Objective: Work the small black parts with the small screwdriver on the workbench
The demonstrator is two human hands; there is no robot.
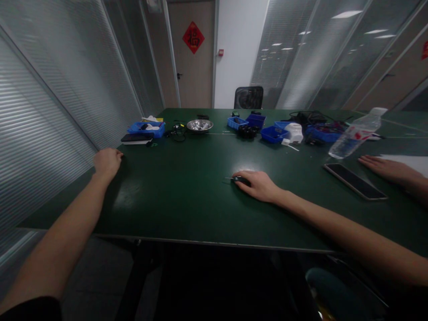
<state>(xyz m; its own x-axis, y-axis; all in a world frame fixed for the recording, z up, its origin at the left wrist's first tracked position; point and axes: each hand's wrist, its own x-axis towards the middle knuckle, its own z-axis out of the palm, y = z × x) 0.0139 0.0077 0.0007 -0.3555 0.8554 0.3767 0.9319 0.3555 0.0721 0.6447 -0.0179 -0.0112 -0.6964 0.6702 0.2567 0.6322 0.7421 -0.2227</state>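
Observation:
On the green table (187,191), my right hand (259,185) is closed around a small screwdriver (240,179). Its dark handle sits under my fingers, and the thin metal shaft points left, low over the tabletop. My left hand (107,162) is at the table's left edge with the fingers curled together. Whatever those fingers hold, if anything, is hidden. A black notebook-like item (137,139) lies just beyond my left hand.
Along the back stand a blue tray (162,129), a metal bowl (199,130), blue bins (272,134) and tangled cables (309,117). To the right are a plastic bottle (351,138), a phone (354,180) and another person's hand (384,167) near white paper (413,161).

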